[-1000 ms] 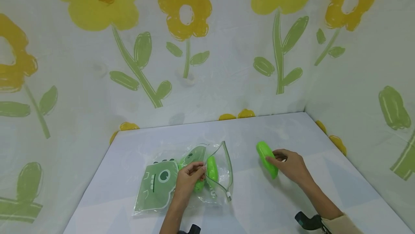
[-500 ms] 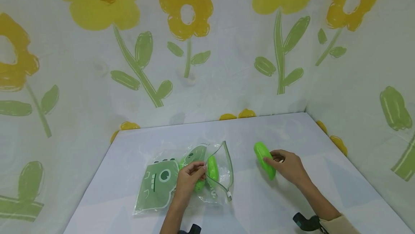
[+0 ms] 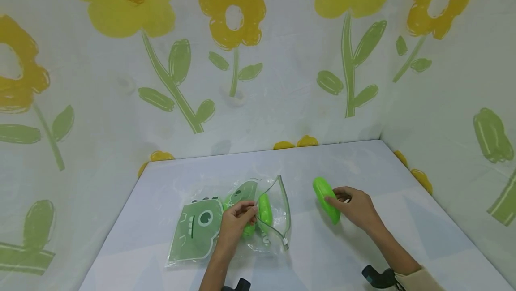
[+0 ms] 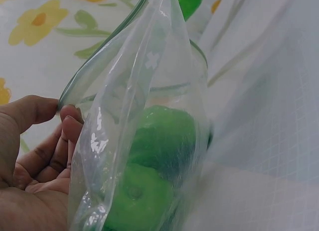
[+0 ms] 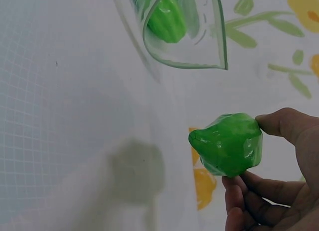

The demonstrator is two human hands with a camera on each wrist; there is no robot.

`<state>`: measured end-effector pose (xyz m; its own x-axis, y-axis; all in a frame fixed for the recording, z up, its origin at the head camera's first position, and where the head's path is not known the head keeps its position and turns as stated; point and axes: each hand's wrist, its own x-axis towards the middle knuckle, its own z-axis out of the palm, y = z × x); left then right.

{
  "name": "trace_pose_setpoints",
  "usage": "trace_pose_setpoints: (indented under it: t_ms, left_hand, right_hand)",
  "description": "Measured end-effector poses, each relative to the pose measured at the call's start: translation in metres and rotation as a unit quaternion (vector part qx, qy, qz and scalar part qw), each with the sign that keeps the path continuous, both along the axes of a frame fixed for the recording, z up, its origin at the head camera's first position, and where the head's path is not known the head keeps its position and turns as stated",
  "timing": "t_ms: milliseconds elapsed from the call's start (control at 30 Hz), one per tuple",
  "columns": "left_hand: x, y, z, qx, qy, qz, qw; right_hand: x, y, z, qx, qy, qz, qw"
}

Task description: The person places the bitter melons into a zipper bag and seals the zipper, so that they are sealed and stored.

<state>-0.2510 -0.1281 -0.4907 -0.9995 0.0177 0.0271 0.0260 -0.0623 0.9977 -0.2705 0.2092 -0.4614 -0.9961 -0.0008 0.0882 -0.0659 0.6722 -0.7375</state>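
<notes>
My right hand (image 3: 356, 206) holds a glossy bright green toy cucumber (image 3: 325, 199), ribbed and pointed at one end, between thumb and fingers. Its shadow falls on the table below it in the right wrist view. The clear zip bag (image 3: 193, 233), printed with a green dinosaur face, lies to the left with its mouth spread toward the right. With thumb and forefinger my left hand (image 3: 235, 219) pinches the green zip edge (image 4: 82, 74) of that mouth. Inside the bag show several similar green toy cucumbers (image 4: 142, 196), partly hidden by the plastic and the left hand.
Both hands work over a pale table (image 3: 306, 255) with a faint triangle pattern. A white cloth with yellow flowers (image 3: 231, 13) stands behind it and along the sides. The bag's white slider (image 3: 285, 241) sits at the near end of its mouth.
My right hand has carried the toy cucumber a little to the left, toward the bag's mouth. The left hand keeps its pinch and the bag stays in place.
</notes>
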Motion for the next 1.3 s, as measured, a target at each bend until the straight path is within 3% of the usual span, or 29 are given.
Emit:
trace_pose_setpoints:
  t_ms: [1300]
  left_hand:
    - [-0.002,-0.001,-0.002,0.005,-0.002,-0.001,1.0000]
  right_hand:
    - [0.001,-0.019,-0.001,-0.014,-0.001,0.003,0.9999]
